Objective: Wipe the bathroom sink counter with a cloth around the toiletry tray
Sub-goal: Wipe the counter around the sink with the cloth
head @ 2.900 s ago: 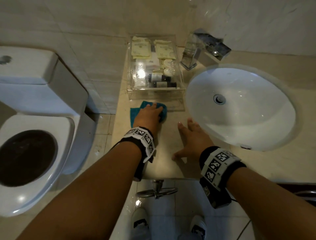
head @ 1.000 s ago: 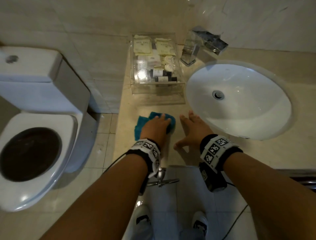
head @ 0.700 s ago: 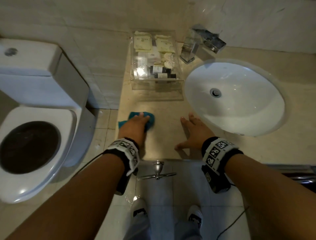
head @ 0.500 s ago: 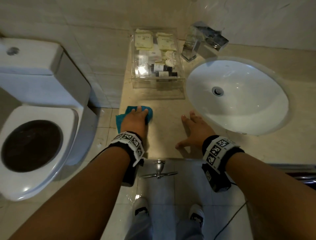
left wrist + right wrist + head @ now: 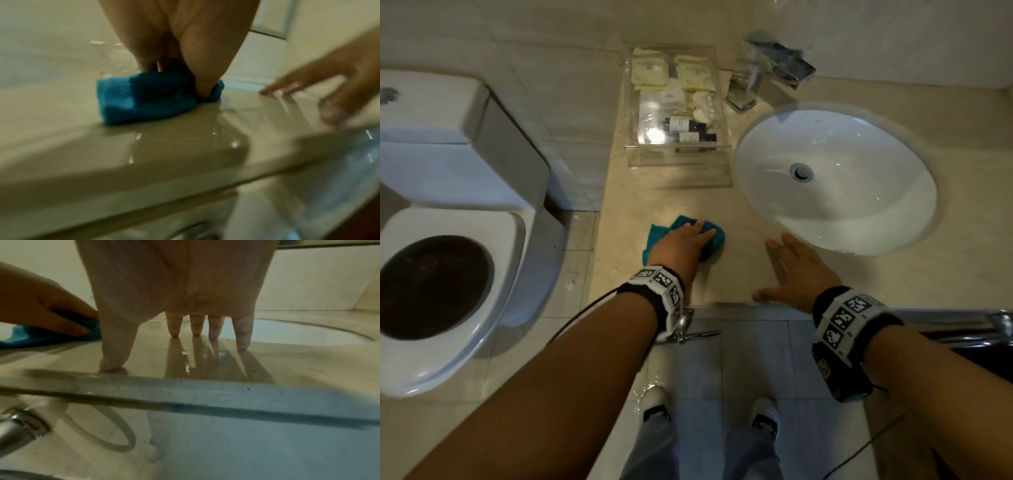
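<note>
A bunched teal cloth (image 5: 661, 232) (image 5: 144, 100) lies on the beige sink counter (image 5: 736, 219), in front of the clear toiletry tray (image 5: 678, 159). My left hand (image 5: 681, 248) (image 5: 185, 40) covers the cloth, the fingers over its top and the thumb dug into its right fold. My right hand (image 5: 796, 270) (image 5: 185, 288) lies flat on the counter to the right of the cloth. Its fingers are spread beside the basin rim and it holds nothing. The tray holds sachets and small bottles.
The white oval basin (image 5: 835, 178) fills the counter's right side, with a chrome faucet (image 5: 767, 80) behind it. A toilet (image 5: 448, 240) stands left of the counter. A metal fitting (image 5: 685, 329) sticks out under the counter's front edge.
My left hand swept the cloth from beside the right hand to the counter's left edge, and has now slid it back rightward to the middle. The right hand has stayed planted.
</note>
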The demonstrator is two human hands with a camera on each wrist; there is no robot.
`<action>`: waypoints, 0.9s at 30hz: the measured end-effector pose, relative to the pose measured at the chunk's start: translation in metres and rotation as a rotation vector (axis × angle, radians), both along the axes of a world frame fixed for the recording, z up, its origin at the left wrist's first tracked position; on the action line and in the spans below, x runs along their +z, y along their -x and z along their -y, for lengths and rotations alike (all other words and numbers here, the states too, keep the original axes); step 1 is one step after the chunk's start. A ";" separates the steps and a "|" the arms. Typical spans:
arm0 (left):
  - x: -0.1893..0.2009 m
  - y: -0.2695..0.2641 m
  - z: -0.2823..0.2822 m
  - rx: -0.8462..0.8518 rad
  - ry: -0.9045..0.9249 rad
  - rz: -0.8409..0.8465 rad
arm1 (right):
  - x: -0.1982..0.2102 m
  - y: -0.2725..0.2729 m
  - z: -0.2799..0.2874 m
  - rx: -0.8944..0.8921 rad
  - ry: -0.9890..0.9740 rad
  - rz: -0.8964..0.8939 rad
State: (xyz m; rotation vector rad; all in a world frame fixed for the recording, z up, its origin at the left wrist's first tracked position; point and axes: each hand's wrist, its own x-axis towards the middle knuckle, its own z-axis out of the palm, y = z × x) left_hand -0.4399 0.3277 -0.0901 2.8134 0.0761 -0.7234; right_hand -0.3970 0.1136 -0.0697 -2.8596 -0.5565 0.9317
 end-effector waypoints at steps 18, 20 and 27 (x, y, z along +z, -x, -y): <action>0.003 0.016 0.012 0.329 -0.016 0.042 | -0.025 -0.008 0.011 0.040 -0.016 0.045; 0.002 0.014 0.012 0.349 -0.056 0.022 | -0.026 -0.008 0.010 0.039 -0.008 0.052; -0.011 -0.008 0.109 -0.023 -0.028 0.120 | -0.031 -0.009 0.008 0.013 -0.073 0.090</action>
